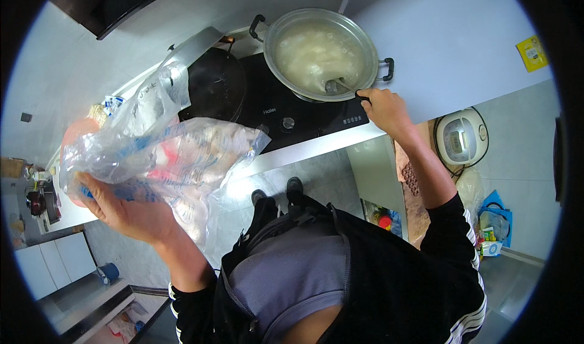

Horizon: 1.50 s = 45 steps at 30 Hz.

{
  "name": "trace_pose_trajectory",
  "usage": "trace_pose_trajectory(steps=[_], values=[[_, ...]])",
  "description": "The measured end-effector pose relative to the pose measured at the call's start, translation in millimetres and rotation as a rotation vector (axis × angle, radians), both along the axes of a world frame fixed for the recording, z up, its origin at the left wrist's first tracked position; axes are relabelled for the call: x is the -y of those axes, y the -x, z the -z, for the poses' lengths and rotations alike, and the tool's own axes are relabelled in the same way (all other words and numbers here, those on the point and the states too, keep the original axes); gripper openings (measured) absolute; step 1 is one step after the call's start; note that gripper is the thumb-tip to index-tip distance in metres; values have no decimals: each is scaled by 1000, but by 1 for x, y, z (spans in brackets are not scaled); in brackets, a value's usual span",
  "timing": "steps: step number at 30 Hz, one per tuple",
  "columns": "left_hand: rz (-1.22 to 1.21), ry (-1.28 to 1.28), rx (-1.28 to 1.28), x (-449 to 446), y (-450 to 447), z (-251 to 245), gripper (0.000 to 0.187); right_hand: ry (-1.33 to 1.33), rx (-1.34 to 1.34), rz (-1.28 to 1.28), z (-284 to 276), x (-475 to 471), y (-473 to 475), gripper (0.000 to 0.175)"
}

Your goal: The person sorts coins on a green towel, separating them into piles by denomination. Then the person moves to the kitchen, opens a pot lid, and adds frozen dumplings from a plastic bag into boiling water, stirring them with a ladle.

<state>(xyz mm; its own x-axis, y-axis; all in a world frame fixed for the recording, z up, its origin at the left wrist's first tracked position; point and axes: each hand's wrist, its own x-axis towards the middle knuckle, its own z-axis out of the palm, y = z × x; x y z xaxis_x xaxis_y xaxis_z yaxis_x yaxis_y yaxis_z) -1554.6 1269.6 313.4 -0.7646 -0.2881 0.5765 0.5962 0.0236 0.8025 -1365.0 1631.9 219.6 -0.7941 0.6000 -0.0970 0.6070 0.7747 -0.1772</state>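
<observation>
My left hand (121, 207) grips a clear plastic bag (191, 147) with blue printing and pale and pink contents, held up at the left in front of the counter. My right hand (385, 109) is closed on the black handle of a metal ladle (336, 86), whose bowl dips into the near side of a wide metal pot (319, 93). Cloudy, pale, bubbling liquid (317, 51) fills much of the pot. The pot stands on the right part of a black Haier gas hob (260, 97).
A dark wok (214, 83) sits on the left burner, a metal lid (196, 47) leaning behind it. A yellow packet (532, 54) lies on the white counter (438, 56) at right. Lower right stand a rice cooker (461, 136) and bags. A range hood (109, 6) hangs upper left.
</observation>
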Motion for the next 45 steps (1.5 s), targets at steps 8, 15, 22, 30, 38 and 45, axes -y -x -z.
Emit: trace_pose_trajectory(steps=[8, 15, 22, 30, 38, 45], values=[[-160, -2, 140, -9, -17, -13, 43, -122, -90, -69, 16, -20, 19, 30], [-92, -375, 237, 5, -16, -11, 42, -152, -125, -123, 35, -46, 40, 30], [-240, 35, 127, 13, -23, 0, 43, -155, -144, -166, 41, -51, 61, 31], [-321, 151, 108, 25, -25, 1, 42, 69, -156, -5, 37, -34, 71, 31], [-198, -137, 152, 29, -24, -2, 45, 275, -288, 89, 44, -26, 61, 31], [-86, -234, 127, 42, -17, -1, 44, 132, -174, 102, -22, -2, 30, 31]])
